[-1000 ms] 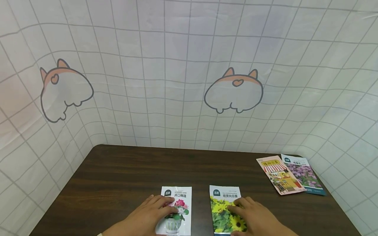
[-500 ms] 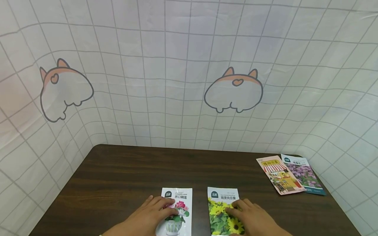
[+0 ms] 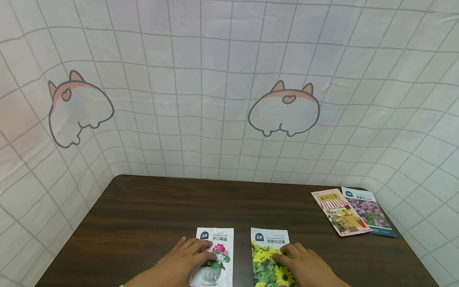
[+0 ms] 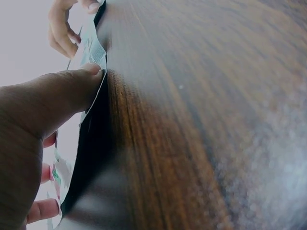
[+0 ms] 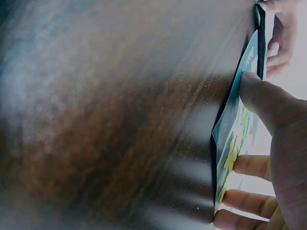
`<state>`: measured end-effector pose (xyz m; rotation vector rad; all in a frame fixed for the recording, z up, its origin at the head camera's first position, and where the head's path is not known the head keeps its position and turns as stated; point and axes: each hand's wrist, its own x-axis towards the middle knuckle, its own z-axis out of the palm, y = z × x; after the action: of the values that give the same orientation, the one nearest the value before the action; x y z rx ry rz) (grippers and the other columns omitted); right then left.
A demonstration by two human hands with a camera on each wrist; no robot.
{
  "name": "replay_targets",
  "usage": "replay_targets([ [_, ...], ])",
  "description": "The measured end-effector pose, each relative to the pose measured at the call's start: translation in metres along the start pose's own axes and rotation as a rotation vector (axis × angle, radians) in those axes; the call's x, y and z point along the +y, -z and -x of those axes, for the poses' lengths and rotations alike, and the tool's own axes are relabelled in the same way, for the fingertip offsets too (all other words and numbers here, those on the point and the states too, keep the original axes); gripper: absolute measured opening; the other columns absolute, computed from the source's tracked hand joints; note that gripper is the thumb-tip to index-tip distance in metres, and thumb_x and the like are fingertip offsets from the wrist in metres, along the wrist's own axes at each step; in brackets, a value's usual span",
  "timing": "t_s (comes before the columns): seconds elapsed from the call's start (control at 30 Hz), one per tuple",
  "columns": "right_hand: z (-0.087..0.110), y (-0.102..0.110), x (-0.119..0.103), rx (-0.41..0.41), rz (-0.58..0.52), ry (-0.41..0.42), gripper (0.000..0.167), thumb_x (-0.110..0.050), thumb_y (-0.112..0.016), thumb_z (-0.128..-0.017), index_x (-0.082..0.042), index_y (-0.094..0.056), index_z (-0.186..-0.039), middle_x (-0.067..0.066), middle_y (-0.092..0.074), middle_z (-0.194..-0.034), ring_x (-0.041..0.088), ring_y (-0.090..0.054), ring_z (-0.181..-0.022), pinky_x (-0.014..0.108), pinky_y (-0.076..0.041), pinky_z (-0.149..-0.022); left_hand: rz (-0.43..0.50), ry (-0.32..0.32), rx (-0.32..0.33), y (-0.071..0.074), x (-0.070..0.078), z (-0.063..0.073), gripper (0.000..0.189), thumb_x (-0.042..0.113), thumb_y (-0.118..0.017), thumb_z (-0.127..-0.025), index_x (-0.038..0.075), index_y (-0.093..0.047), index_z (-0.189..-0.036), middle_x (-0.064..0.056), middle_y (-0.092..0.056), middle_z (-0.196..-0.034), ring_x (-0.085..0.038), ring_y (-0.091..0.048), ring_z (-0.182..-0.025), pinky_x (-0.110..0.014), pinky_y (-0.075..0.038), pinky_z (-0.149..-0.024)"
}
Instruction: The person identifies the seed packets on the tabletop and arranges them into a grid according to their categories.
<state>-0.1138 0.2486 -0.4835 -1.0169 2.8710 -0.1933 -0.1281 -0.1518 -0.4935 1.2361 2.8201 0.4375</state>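
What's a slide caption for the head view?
Left hand on a potted-flower packet, right hand on a yellow-flower packet, a pink packet overlapping a purple-flower packet at right.

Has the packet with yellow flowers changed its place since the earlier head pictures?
Yes. The yellow-flower packet has shifted slightly to the left in the head view, farther from the pink packet, which has stayed at the same place.

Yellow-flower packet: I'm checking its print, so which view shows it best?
The head view: the yellow-flower packet shows its face there, though the right hand covers part. The right wrist view shows it steeply slanted; in the left wrist view I can't identify it.
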Motion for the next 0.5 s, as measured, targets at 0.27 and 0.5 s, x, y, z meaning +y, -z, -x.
replay_targets([
  [0.27, -0.0003, -0.0002, 0.0002, -0.005, 0.009, -0.006, 0.077, -0.083, -0.053, -0.085, -0.030, -0.061, -0.141, 0.000, -0.058, -0.126, 0.021, -0.053, -0.107, 0.044, -0.049, -0.069, 0.008, 0.007, -0.010, 0.0014, 0.0003, -0.0009, 0.080, 0.088, -0.058, -0.075, 0.039, -0.058, -0.138, 0.005, -0.047, -0.150, -0.023, -0.044, -0.133, -0.070, -0.035, -0.106],
  [0.5, 0.0003, 0.0000, -0.0001, -0.010, -0.005, -0.008, 0.077, -0.082, -0.054, -0.085, -0.031, -0.061, -0.141, 0.001, -0.058, -0.127, 0.021, -0.053, -0.107, 0.044, -0.049, -0.067, 0.036, 0.036, -0.059, 0.0038, 0.0001, -0.0022, 0.082, 0.088, -0.060, -0.074, 0.040, -0.056, -0.140, 0.006, -0.045, -0.152, -0.024, -0.043, -0.135, -0.071, -0.032, -0.107],
])
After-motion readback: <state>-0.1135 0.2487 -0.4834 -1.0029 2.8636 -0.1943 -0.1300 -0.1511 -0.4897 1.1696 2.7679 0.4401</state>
